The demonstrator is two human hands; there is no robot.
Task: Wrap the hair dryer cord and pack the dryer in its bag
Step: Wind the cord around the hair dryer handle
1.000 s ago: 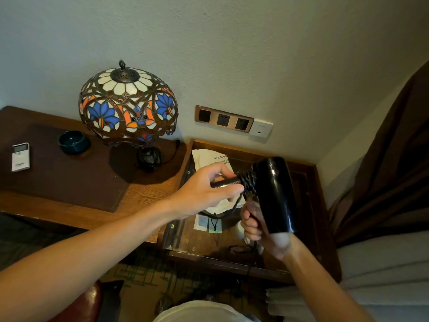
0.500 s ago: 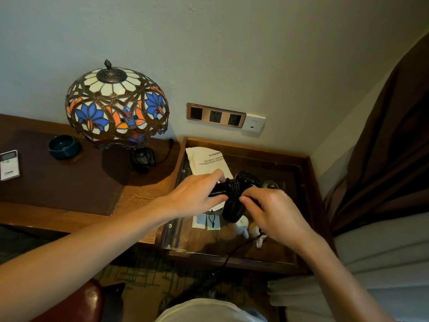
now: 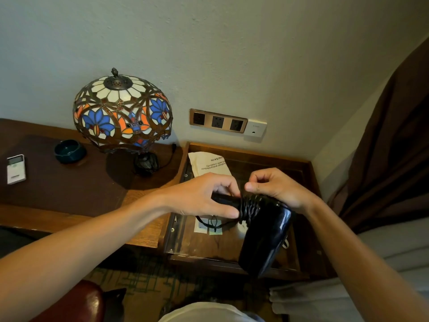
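A glossy black hair dryer (image 3: 264, 238) hangs above the low wooden bedside table (image 3: 234, 259), barrel pointing down toward me. Its black cord (image 3: 251, 206) is coiled in several turns around the handle. My left hand (image 3: 204, 196) grips the handle at the left end of the coils. My right hand (image 3: 276, 188) pinches the cord just above the coils. A loose loop of cord (image 3: 214, 225) droops below my left hand. The white cloth bag (image 3: 207, 162) with printed text lies flat on the table behind my hands.
A stained-glass lamp (image 3: 123, 112) stands on the wooden desk (image 3: 69, 194) at left, with a dark green ashtray (image 3: 69, 151) and a white remote (image 3: 15, 169). A wall socket strip (image 3: 218, 120) is above the table. A brown curtain (image 3: 394, 147) hangs right.
The dryer's barrel has swung from tucked low behind my hands to hanging down toward me. My right hand rose from the dryer body to pinch the cord above the coils.
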